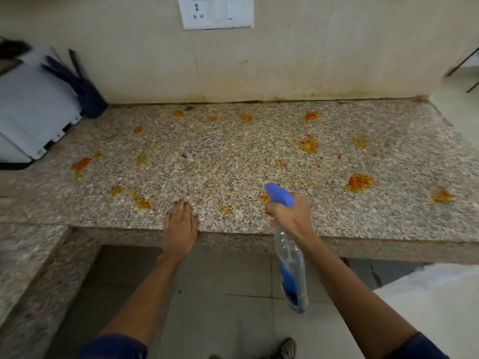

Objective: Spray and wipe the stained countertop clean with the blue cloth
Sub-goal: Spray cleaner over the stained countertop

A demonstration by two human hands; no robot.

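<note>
Right now your right hand grips the neck of a clear plastic spray bottle with a blue trigger head, fingers curled round it below the nozzle, which points out over the speckled grey-and-pink granite table. The bottle's body hangs down past the table's front edge, over the tiled floor, and holds blue liquid in its lower part; no label or writing on it can be read. Your left hand lies flat and open on the table's near edge, fingers straight and together, holding nothing. Orange and yellow stains are scattered across the table, with one patch just beside the nozzle and two small red specks further right. At the back left, a dark blue cloth leans against the beige wall beside a white appliance. On the wall above sits a white socket plate; its markings are too blurred to read.
</note>
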